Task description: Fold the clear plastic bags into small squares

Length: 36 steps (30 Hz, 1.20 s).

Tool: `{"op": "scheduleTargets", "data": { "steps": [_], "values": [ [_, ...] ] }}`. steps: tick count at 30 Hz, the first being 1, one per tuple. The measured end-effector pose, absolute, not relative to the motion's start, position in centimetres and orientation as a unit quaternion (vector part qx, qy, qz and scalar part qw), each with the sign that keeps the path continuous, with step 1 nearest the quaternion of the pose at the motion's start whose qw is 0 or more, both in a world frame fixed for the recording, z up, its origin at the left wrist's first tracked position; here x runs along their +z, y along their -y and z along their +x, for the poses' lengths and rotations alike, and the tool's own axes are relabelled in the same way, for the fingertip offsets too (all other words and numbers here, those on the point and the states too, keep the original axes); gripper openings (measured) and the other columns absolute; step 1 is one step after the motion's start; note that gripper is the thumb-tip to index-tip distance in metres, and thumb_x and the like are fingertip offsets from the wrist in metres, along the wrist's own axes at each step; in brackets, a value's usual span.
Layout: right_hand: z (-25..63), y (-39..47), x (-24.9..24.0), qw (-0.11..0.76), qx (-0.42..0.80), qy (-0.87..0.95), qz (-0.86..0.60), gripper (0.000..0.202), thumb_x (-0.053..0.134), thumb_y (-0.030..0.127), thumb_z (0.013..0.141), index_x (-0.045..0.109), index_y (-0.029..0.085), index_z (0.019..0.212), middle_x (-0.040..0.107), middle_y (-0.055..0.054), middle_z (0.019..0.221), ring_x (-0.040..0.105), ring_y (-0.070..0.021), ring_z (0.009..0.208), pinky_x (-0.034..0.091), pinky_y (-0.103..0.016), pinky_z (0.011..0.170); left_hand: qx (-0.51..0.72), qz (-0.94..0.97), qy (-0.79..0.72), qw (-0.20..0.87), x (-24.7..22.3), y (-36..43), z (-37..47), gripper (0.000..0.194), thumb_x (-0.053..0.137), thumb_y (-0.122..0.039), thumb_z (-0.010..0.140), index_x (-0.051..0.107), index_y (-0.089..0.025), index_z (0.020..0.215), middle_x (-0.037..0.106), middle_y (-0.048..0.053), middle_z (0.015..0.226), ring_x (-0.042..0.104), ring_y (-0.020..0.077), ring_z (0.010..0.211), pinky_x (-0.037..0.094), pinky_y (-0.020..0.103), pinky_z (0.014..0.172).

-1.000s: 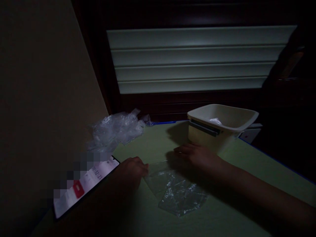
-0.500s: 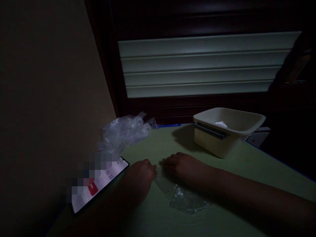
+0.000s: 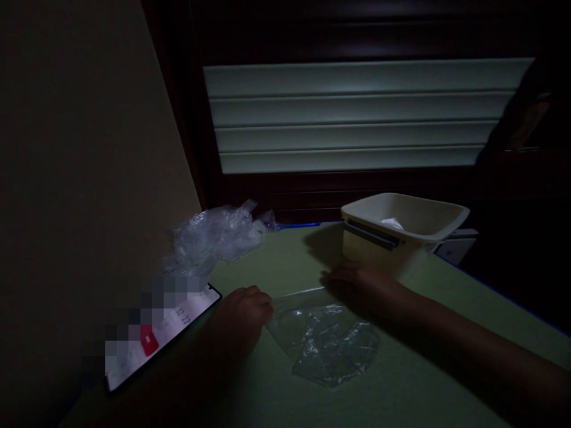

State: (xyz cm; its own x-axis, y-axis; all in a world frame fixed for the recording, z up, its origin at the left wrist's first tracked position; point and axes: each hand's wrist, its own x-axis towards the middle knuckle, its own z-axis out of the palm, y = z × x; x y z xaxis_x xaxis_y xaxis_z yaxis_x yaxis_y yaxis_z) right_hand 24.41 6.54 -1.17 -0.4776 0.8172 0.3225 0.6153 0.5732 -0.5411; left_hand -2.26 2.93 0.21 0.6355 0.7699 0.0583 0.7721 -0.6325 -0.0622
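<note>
While our left hand (image 3: 247, 312) pinches the far left corner of a clear plastic bag (image 3: 334, 348), our right hand (image 3: 368, 291) bends over the right part of the same far edge; it is blurred, and we cannot tell if its fingers grip. The bag lies between our hands on the green table (image 3: 289, 255), crumpled in its nearer part. Just left of our left hand is a phone (image 3: 178, 327) with lit screen, so this side gives little room. Beyond our right hand stands a white box (image 3: 375, 254), near the blue right edge (image 3: 504, 296). Ahead, between box and a pile of plastic (image 3: 218, 235) beside the wall (image 3: 89, 148), the tabletop gives wider room, up to a slatted panel (image 3: 348, 116).
</note>
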Motion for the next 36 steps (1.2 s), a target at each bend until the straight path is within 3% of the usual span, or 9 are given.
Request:
{"op": "scheduleTargets", "data": {
  "steps": [4, 12, 17, 23, 27, 30, 33, 36],
  "values": [
    [24.7, -7.3, -1.1, 0.236, 0.133, 0.859, -0.434, 0.018, 0.049, 0.019, 0.084, 0.066, 0.016, 0.087, 0.062, -0.009, 0.087, 0.058, -0.0198, 0.077, 0.044, -0.031, 0.069, -0.029, -0.907, 0.416, 0.063, 0.2, -2.9, -2.4, 0.029, 0.041, 0.002, 0.076, 0.064, -0.014, 0.082, 0.065, 0.007, 0.095, 0.057, 0.0215, 0.090, 0.047, 0.033, 0.078],
    [24.0, -7.2, -1.3, 0.240, 0.121, 0.851, -0.452, 0.017, 0.046, 0.017, 0.084, 0.060, 0.015, 0.074, 0.057, -0.008, 0.078, 0.054, -0.0177, 0.070, 0.041, -0.028, 0.065, -0.049, -0.894, 0.442, 0.042, 1.1, -2.1, -1.9, 0.027, 0.041, 0.002, 0.076, 0.062, -0.011, 0.086, 0.061, 0.008, 0.093, 0.055, 0.0202, 0.086, 0.047, 0.030, 0.076],
    [24.1, -7.1, -1.1, 0.239, 0.146, 0.845, -0.456, 0.015, 0.050, 0.023, 0.083, 0.060, 0.014, 0.077, 0.057, -0.008, 0.076, 0.054, -0.0175, 0.068, 0.040, -0.027, 0.060, -0.067, -0.896, 0.437, 0.042, 1.1, -2.1, -1.9, 0.024, 0.041, 0.000, 0.078, 0.062, -0.012, 0.084, 0.061, 0.008, 0.089, 0.054, 0.0199, 0.084, 0.047, 0.031, 0.076],
    [24.1, -7.1, -1.6, 0.255, 0.170, 0.840, -0.448, 0.009, 0.051, 0.019, 0.079, 0.055, 0.016, 0.071, 0.056, -0.005, 0.074, 0.052, -0.0157, 0.066, 0.039, -0.026, 0.059, -0.127, -0.897, 0.422, 0.037, 0.3, -2.3, -2.2, 0.024, 0.040, -0.002, 0.080, 0.061, -0.013, 0.082, 0.062, 0.007, 0.087, 0.056, 0.0189, 0.083, 0.047, 0.029, 0.074],
    [23.7, -6.6, -1.5, 0.296, 0.181, 0.824, -0.448, 0.009, 0.043, 0.021, 0.084, 0.049, 0.018, 0.078, 0.056, -0.004, 0.072, 0.051, -0.0156, 0.064, 0.038, -0.026, 0.058, -0.237, -0.852, 0.467, -0.027, -0.5, -2.4, -2.1, 0.025, 0.041, -0.020, 0.086, 0.056, -0.014, 0.104, 0.061, 0.009, 0.102, 0.056, 0.0210, 0.094, 0.046, 0.034, 0.083],
    [23.5, -6.2, -1.2, 0.330, 0.190, 0.810, -0.446, 0.011, 0.039, 0.026, 0.087, 0.044, 0.019, 0.081, 0.056, -0.003, 0.071, 0.051, -0.0155, 0.062, 0.038, -0.026, 0.057, -0.290, -0.794, 0.524, -0.105, -0.9, -2.7, -2.0, 0.039, 0.052, -0.034, 0.080, 0.052, -0.016, 0.114, 0.062, 0.009, 0.105, 0.058, 0.0228, 0.095, 0.046, 0.036, 0.084],
    [23.3, -5.9, -1.0, 0.359, 0.194, 0.797, -0.446, 0.012, 0.037, 0.029, 0.088, 0.041, 0.020, 0.081, 0.054, -0.002, 0.071, 0.049, -0.0153, 0.062, 0.037, -0.025, 0.056, -0.304, -0.749, 0.564, -0.170, -0.7, -3.1, -1.9, 0.044, 0.060, -0.038, 0.071, 0.056, -0.017, 0.109, 0.065, 0.007, 0.098, 0.060, 0.0237, 0.090, 0.047, 0.035, 0.080],
    [23.2, -5.8, -0.9, 0.371, 0.203, 0.790, -0.443, 0.013, 0.037, 0.030, 0.089, 0.041, 0.020, 0.080, 0.052, -0.001, 0.070, 0.047, -0.0147, 0.061, 0.036, -0.025, 0.055, -0.297, -0.744, 0.558, -0.215, -0.2, -3.2, -1.7, 0.030, 0.060, -0.038, 0.067, 0.064, -0.016, 0.087, 0.067, 0.004, 0.085, 0.062, 0.0220, 0.080, 0.047, 0.029, 0.073]
  ]
}}
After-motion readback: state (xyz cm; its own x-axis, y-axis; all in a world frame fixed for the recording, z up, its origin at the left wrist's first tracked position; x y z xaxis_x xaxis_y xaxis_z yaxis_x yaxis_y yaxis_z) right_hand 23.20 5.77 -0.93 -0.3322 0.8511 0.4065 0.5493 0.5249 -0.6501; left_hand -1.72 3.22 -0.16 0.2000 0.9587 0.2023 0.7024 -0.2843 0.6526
